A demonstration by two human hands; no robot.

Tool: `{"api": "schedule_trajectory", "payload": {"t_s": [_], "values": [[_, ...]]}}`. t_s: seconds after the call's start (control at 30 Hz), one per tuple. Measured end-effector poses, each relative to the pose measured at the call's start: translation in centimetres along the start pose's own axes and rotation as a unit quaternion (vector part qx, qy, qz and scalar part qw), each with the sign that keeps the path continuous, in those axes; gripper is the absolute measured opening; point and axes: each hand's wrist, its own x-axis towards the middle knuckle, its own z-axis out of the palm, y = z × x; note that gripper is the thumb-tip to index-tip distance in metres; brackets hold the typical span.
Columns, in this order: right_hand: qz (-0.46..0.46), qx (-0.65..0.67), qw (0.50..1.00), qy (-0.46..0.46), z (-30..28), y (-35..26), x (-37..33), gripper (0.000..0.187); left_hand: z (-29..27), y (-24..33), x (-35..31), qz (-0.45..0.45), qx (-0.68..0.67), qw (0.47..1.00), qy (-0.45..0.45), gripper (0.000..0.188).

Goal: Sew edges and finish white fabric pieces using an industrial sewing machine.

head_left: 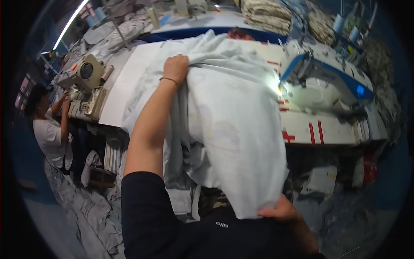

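A large pale grey-white piece of cloth (246,112) lies across the sewing table and hangs over its front edge toward my body. My left hand (176,68) is closed on a fold of it, far up on the tabletop, the arm stretched out. Close to my body at the lower right, my right hand (280,210) grips the cloth's lower corner, thumb on top. Between the two hands the cloth is spread out, with faint coloured marks on it. Just right of the cloth stands a white and blue sewing machine (327,80), its lamp lit by the needle.
Red tape strips mark the white tabletop (336,127). Another sewing machine (84,73) stands at the left, where a co-worker (51,129) sits working. Cloth heaps (95,216) lie low at the left. Folded camouflage fabric (267,15) is stacked at the back.
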Motion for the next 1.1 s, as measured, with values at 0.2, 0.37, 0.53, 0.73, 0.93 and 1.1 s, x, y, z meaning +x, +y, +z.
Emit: {"api": "schedule_trajectory", "payload": {"t_s": [0.2,0.37,0.53,0.73,0.93,1.1], "values": [[-0.030,0.096,0.973,0.206,-5.1,9.9,0.6,0.031,1.4,-1.2,-5.0,-0.108,-0.038,0.973,-0.200,0.026],[-0.158,0.103,0.956,0.225,-10.3,8.4,8.3,0.039,-7.4,4.4,-4.9,-0.029,-0.240,0.970,0.015,0.030],[-0.198,0.189,0.956,0.104,-7.0,5.8,17.1,0.041,-11.2,13.3,-13.0,0.025,-0.243,0.961,-0.127,0.021],[-0.159,0.368,0.916,-0.003,-2.8,6.6,10.5,0.039,-10.6,13.6,-16.7,-0.093,-0.127,0.969,-0.188,0.014],[-0.166,0.387,0.906,0.050,-4.0,6.6,5.6,0.040,-11.7,14.3,-15.7,-0.068,-0.103,0.978,-0.170,0.008],[-0.176,0.365,0.909,0.100,-4.2,7.8,4.3,0.035,-12.5,14.8,-16.4,-0.076,-0.116,0.979,-0.147,0.010]]}}
